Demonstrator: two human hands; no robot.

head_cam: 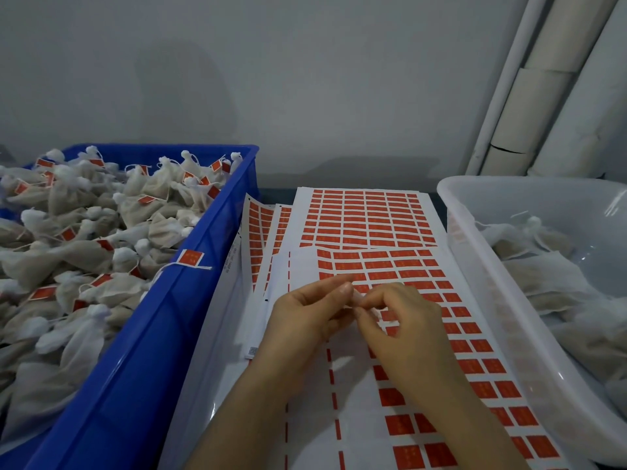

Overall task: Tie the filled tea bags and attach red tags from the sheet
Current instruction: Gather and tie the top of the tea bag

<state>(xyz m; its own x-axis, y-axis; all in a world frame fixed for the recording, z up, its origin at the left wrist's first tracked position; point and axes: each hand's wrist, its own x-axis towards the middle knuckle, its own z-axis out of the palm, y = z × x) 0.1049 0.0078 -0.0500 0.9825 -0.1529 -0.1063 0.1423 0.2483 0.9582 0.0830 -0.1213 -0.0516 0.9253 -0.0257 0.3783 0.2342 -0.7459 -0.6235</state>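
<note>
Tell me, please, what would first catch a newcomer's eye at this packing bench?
Probably the large blue plastic crate on the left, heaped with tied white mesh tea bags carrying red tags. Next, the white sheets of red rectangular tags fanned across the middle, where the left hand and right hand meet, fingertips together.

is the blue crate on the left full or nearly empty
Full. The blue crate is heaped to its rim with tied tea bags, and one red tag hangs over the edge.
</note>
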